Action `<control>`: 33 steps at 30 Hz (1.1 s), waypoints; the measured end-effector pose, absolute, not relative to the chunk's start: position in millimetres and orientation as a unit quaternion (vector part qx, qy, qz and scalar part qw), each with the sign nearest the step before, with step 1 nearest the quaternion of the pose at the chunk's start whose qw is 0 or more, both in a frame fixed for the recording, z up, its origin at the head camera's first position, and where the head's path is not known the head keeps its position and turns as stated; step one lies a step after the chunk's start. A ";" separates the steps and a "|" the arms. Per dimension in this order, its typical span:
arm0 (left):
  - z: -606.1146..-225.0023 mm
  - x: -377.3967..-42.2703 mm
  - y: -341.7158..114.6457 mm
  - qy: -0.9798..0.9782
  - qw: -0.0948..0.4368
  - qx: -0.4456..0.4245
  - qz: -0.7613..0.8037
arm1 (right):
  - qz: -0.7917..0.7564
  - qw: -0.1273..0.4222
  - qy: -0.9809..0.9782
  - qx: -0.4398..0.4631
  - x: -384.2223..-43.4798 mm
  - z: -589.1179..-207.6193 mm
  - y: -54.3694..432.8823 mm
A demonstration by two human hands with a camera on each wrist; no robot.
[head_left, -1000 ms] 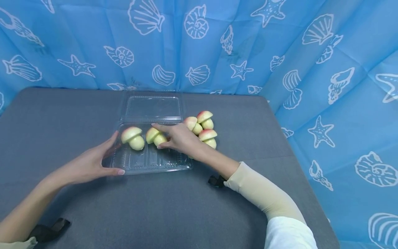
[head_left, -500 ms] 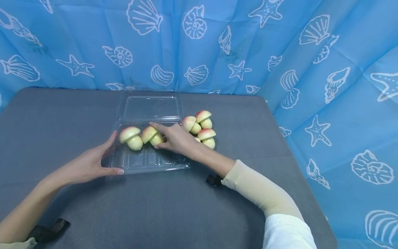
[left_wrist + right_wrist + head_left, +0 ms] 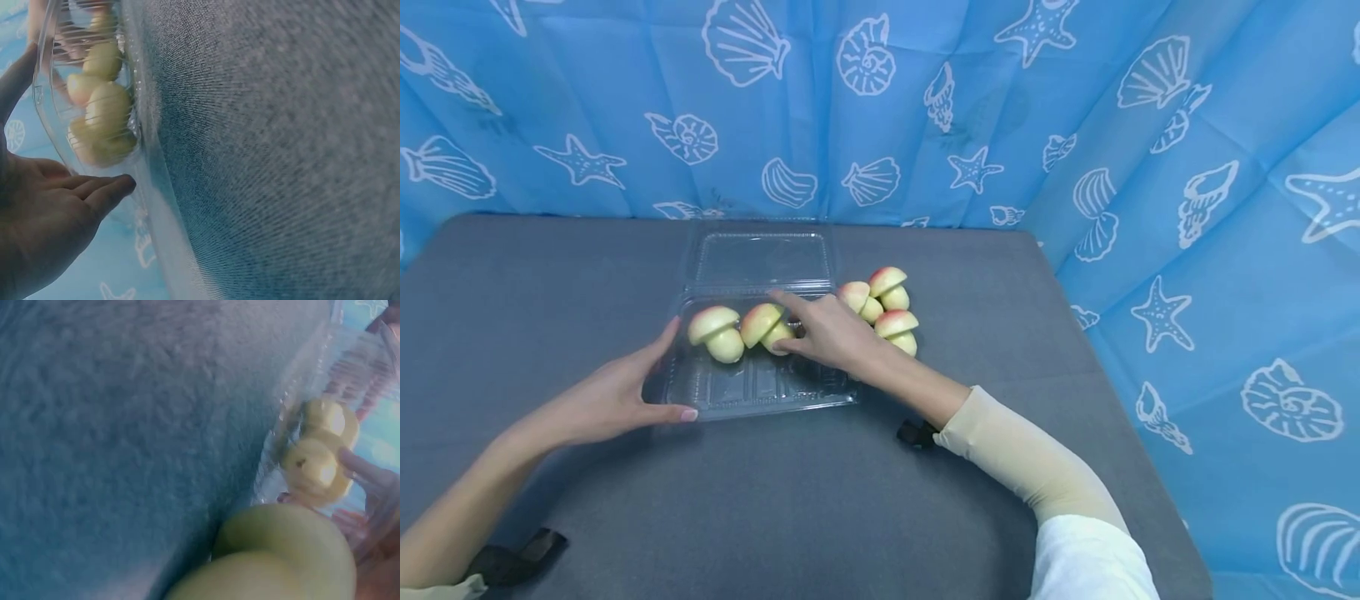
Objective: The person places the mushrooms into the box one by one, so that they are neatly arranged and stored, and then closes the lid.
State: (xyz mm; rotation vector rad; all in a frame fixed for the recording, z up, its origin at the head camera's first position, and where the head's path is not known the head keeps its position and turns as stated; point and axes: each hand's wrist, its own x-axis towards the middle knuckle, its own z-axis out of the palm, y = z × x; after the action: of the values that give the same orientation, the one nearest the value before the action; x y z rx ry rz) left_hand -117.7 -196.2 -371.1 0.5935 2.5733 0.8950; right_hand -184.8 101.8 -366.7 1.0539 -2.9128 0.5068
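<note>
A clear plastic clamshell container [image 3: 722, 398] lies with its lid [image 3: 763, 254] folded back. Inside, at the left, sits a pale yellow mushroom-shaped piece [image 3: 715, 333] with a reddish cap edge. Right beside it, a second mushroom-shaped piece [image 3: 760, 325] leans with its cap toward the first. My right hand [image 3: 831, 333] is over the container, thumb at the second piece's stem and index finger held off above it. In the right wrist view, the thumb [image 3: 362, 467] meets this piece. My left hand [image 3: 617, 392] spreads thumb and fingers along the container's left side, its fingers straight [image 3: 103, 194].
Several more mushroom-shaped pieces [image 3: 897, 325] cluster on the grey table [image 3: 820, 508] just right of the container, partly hidden by the right hand. A blue curtain [image 3: 917, 108] with white shell prints hangs behind the table and along its right side.
The second mushroom-shaped piece has shifted left, up against the first. My right index finger has since lifted away from its cap. My left hand has stayed at the container's side.
</note>
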 end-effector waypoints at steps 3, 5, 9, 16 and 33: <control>-371.2 -117.3 -198.0 0.909 0.172 0.210 0.317 | 0.202 -0.027 -0.927 0.316 -187.6 -362.1 105.7; -371.6 -117.7 -198.6 0.908 0.172 0.211 0.318 | 0.234 -0.047 -0.921 0.308 -189.6 -359.9 110.1; -372.5 -118.1 -199.5 0.908 0.172 0.210 0.320 | 0.306 -0.072 -0.899 0.305 -194.2 -355.4 120.7; -373.4 -118.3 -200.9 0.911 0.171 0.208 0.313 | 0.403 -0.065 -0.855 0.320 -200.2 -350.0 143.9; -374.8 -118.1 -202.4 0.914 0.172 0.198 0.310 | 0.412 -0.030 -0.839 0.353 -213.9 -339.4 197.9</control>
State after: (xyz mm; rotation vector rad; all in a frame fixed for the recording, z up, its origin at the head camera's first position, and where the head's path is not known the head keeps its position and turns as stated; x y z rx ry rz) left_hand -118.1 -202.4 -374.8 0.5617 2.5946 0.8800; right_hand -213.9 197.9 -339.4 1.1313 -2.6874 1.3202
